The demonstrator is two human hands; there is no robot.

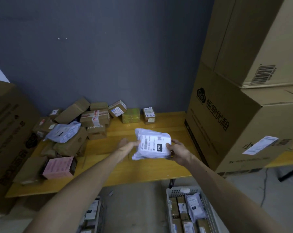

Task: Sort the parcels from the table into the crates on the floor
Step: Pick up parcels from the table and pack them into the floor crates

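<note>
A white plastic mailer parcel (151,143) with a printed label reading 010 hangs above the wooden table (142,167). My left hand (128,143) holds its left edge and my right hand (176,151) grips its right edge, thumb on the label. A pile of cardboard parcels (93,117), another white mailer (64,132) and a pink box (59,167) lie on the table's left and back. Two grey slotted crates stand on the floor below: the right crate (209,211) and the left crate (102,214), both with parcels inside.
Big cardboard cartons (240,98) are stacked on the table's right end, and another large carton (6,132) stands at the left. A grey wall rises behind the table. Bare concrete floor (134,207) shows between the two crates.
</note>
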